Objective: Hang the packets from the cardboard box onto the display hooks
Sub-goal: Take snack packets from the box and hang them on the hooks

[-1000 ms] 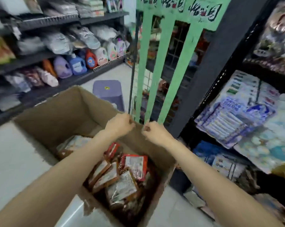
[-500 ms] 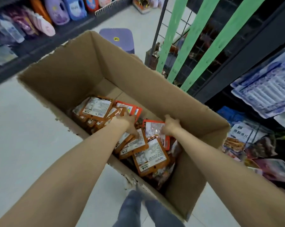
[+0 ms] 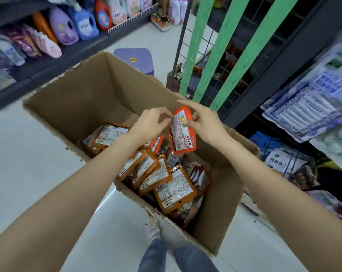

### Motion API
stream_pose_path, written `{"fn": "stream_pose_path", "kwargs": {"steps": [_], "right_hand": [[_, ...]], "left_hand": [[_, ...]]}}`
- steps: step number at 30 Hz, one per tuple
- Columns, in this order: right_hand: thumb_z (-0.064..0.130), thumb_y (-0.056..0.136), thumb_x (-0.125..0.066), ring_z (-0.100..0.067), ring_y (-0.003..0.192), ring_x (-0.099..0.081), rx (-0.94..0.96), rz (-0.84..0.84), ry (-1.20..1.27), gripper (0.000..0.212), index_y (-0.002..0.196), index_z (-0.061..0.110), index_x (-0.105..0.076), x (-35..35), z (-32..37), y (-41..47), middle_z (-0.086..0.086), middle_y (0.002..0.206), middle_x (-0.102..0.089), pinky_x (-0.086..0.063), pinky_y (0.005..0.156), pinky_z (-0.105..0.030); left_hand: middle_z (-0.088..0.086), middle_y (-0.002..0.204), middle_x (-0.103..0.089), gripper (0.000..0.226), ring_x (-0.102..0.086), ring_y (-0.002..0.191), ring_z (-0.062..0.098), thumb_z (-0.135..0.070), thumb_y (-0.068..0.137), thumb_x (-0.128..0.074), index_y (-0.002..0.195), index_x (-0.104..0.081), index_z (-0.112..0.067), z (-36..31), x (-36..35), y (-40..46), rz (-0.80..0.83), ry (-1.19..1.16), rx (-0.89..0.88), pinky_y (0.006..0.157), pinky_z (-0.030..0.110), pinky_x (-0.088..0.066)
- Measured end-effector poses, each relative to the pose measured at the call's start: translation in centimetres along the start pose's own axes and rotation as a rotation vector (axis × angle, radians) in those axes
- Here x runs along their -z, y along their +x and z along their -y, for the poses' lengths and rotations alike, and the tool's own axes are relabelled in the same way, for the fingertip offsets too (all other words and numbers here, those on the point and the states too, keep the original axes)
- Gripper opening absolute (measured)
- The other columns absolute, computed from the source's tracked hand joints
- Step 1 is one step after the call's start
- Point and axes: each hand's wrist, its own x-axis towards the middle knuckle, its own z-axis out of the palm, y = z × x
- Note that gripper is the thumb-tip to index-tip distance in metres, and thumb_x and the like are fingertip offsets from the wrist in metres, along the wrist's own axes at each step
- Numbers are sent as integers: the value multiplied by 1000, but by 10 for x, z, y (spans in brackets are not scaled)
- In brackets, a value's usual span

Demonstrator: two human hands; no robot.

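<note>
An open cardboard box (image 3: pixel 72 99) stands on the floor below me, holding several orange snack packets (image 3: pixel 162 177) with white labels. One red-orange packet (image 3: pixel 183 132) hangs above the box, back label facing me. My left hand (image 3: pixel 152 122) pinches its upper left edge. My right hand (image 3: pixel 203 122) pinches its upper right side, index finger stretched out over the top. Green display strips (image 3: pixel 221 46) on a wire grid rise just beyond the box.
A purple plastic stool (image 3: pixel 134 59) sits behind the box. Detergent bottles (image 3: pixel 83 24) line a dark shelf at the left. Hanging packets (image 3: pixel 307 107) fill the dark rack at the right. My legs (image 3: pixel 176 256) stand against the box's near corner.
Both hands went down into the box, took hold of a red-orange packet and lifted it above the others. The view tilted down, then back up a little.
</note>
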Motion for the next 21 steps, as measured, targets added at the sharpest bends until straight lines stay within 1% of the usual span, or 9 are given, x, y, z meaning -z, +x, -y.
{"fn": "stream_pose_path", "kwargs": {"steps": [2, 5, 8, 10, 12, 14, 16, 18, 21], "right_hand": [[7, 91, -58, -13, 65, -53, 7, -58, 92, 38, 123, 27, -61, 24, 12, -2, -9, 70, -52, -39, 49, -4], [8, 92, -56, -12, 64, -65, -53, -220, 209, 16, 93, 9, -71, 60, 26, -6, -13, 73, -65, -50, 53, -12], [5, 89, -56, -14, 67, -69, -128, -360, 400, 18, 80, 3, -72, 102, 28, -13, -8, 73, -70, -59, 66, -29], [-1, 88, -52, -13, 63, -69, -144, -431, 570, 20, 78, -1, -70, 136, 31, -23, -9, 73, -69, -57, 63, -27], [-6, 88, -45, -13, 58, -68, -139, -473, 740, 23, 80, -4, -66, 172, 30, -34, -14, 73, -66, -57, 60, -23], [-1, 92, -43, -8, 56, -65, -123, -485, 668, 26, 78, 6, -63, 207, 23, -48, -9, 72, -65, -57, 61, -24], [8, 93, -52, 4, 51, -56, -80, -539, 433, 23, 75, 20, -60, 242, 8, -65, 1, 68, -61, -49, 60, -21], [11, 90, -61, 6, 53, -50, -24, -649, 238, 17, 75, 19, -61, 277, -10, -84, 6, 64, -57, -40, 59, -17], [22, 86, -67, -9, 91, -53, -7, -847, 38, 7, 81, 18, -67, 323, -34, -111, 1, 88, -56, -39, 76, -11]], "left_hand": [[0, 102, -70, 21, -63, 95, 14, -21, 95, -52, 107, -67, -14, -28, 14, 0, -46, -39, -100, 86, 30, -48], [-5, 95, -69, 28, -63, 90, 10, -39, 96, -49, 103, -67, -19, -78, 32, 2, -24, -102, -190, 81, 28, -47], [6, 107, -68, 46, -64, 96, 21, -57, 91, -43, 111, -64, -22, -131, 42, 5, 117, -198, -260, 86, 37, -49], [-1, 112, -65, 53, -60, 97, 15, -60, 84, -50, 122, -58, -24, -167, 44, 10, 151, -112, -333, 83, 29, -47], [-8, 98, -61, 43, -55, 86, 10, -47, 87, -59, 123, -57, -22, -203, 41, 20, 93, -12, -422, 71, 21, -40], [-2, 82, -61, 25, -54, 71, 14, -29, 94, -56, 113, -63, -15, -238, 34, 34, -18, -19, -504, 62, 23, -38], [2, 82, -63, 21, -53, 72, 13, -25, 95, -56, 107, -67, -12, -278, 24, 46, -115, -67, -553, 61, 21, -35], [3, 81, -65, 14, -53, 74, 12, -26, 90, -63, 94, -67, -13, -321, 10, 54, -160, -118, -643, 61, 22, -34], [-7, 72, -61, 11, -53, 69, 9, -11, 79, -70, 84, -65, -20, -384, -15, 61, -132, -231, -707, 62, 22, -39]]}}
